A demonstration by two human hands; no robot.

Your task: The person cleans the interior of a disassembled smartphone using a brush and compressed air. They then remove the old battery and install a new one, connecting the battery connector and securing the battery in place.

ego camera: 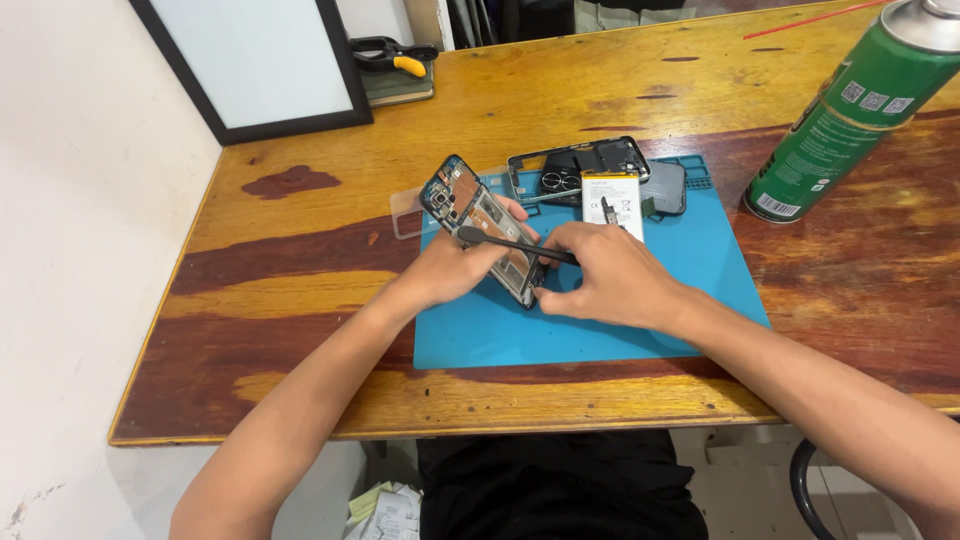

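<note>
An opened phone body (470, 205) with bare circuit parts is tilted up over the blue work mat (600, 330), and my left hand (455, 265) grips it from below. My right hand (610, 280) holds a thin black pry tool (510, 243) that lies across the phone's lower half. Just behind lie a white flat battery (612, 197), a black back cover (580, 160) and a second dark phone piece (668, 188).
A tall green spray can (850, 110) stands at the right on the wooden table (300, 290). A black-framed white board (260, 60) leans at the back left, beside pliers with a yellow handle (395, 55) on a dark book. A white wall runs along the left.
</note>
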